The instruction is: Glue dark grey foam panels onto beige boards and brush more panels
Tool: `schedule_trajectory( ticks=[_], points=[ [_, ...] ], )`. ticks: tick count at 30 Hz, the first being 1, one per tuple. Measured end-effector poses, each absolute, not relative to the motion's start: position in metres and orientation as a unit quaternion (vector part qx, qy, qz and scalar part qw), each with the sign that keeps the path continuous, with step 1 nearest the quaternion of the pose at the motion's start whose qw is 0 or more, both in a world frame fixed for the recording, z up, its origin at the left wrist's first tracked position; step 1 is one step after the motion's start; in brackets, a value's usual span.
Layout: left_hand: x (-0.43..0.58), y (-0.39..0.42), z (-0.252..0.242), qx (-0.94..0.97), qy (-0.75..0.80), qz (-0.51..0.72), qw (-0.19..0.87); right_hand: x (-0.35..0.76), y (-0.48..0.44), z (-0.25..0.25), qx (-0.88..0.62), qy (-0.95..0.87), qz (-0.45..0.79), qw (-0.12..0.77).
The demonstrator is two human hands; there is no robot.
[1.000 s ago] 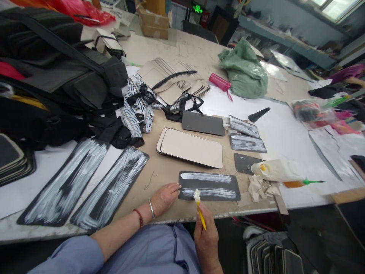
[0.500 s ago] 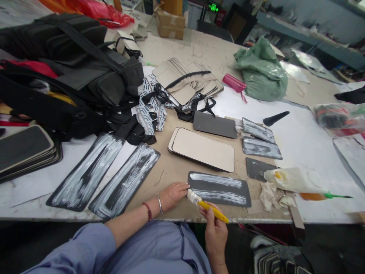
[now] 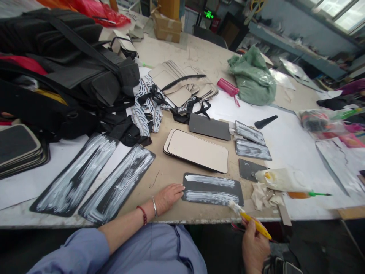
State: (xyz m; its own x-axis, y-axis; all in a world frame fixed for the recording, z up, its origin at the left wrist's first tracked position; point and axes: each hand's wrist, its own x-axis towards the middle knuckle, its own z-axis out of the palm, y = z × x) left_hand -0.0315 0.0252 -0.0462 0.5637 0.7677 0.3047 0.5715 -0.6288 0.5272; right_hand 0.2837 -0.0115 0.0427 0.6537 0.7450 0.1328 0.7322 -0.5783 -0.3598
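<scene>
My right hand (image 3: 254,243) grips a brush (image 3: 256,225) by its yellow handle. Its white-coated bristles touch the lower right edge of a dark grey panel (image 3: 212,186), which bears two streaky bands of white paste along its length. Fingers stretched out, my left hand (image 3: 169,198) lies flat on the table with its fingertips at the panel's left edge. Behind that panel lies a small stack of beige panels (image 3: 199,150). Two larger dark panels smeared with white, one outer (image 3: 75,175) and one inner (image 3: 118,184), lie to the left.
A translucent bottle (image 3: 281,179) and crumpled tissue (image 3: 259,196) lie right of the panel. Beyond are two small pasted pieces (image 3: 253,148), a bare dark panel (image 3: 209,126) and a green plastic bag (image 3: 252,78). Black bags (image 3: 65,76) pile up at left, near stacked panels (image 3: 19,148).
My right hand has moved the brush rightward along the panel's lower edge, and the lower white band looks fuller. My left hand stays at the left edge. The view has shifted slightly.
</scene>
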Motion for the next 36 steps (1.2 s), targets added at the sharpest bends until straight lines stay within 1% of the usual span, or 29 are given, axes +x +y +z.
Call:
schedule_trajectory(
  ticks=[2,3,5,8,11,13,17,19,21,25,29,36],
  points=[
    [-0.029,0.023,-0.047,0.861,0.399,0.258,0.181,0.275,-0.010,0.051,-0.877,-0.431,0.011,0.210],
    [-0.028,0.022,-0.046,0.859,0.405,0.258,0.175,0.265,-0.008,0.055,-0.866,-0.444,0.032,0.229],
    [-0.027,0.020,-0.045,0.858,0.413,0.258,0.162,0.237,-0.003,0.057,-0.829,-0.463,0.122,0.288],
    [-0.025,0.017,-0.041,0.860,0.417,0.253,0.149,0.190,0.007,0.048,-0.752,-0.466,0.287,0.368],
    [-0.025,0.014,-0.037,0.861,0.426,0.242,0.134,0.159,0.016,0.029,-0.701,-0.470,0.368,0.391],
    [-0.024,0.013,-0.036,0.860,0.436,0.235,0.126,0.156,0.019,0.020,-0.693,-0.486,0.367,0.386],
    [-0.020,0.014,-0.033,0.856,0.448,0.223,0.129,0.166,0.020,0.021,-0.703,-0.549,0.261,0.370],
    [-0.018,0.014,-0.033,0.856,0.450,0.221,0.130,0.165,0.021,0.027,-0.693,-0.570,0.238,0.372],
    [-0.017,0.014,-0.034,0.856,0.448,0.228,0.123,0.157,0.026,0.030,-0.684,-0.557,0.271,0.384],
    [-0.015,0.015,-0.036,0.851,0.445,0.248,0.126,0.140,0.043,0.021,-0.676,-0.469,0.372,0.429],
    [-0.012,0.019,-0.037,0.847,0.447,0.238,0.163,0.146,0.051,0.013,-0.687,-0.422,0.385,0.449],
    [-0.006,0.022,-0.037,0.845,0.458,0.247,0.128,0.153,0.032,0.014,-0.705,-0.406,0.396,0.425]
  ],
)
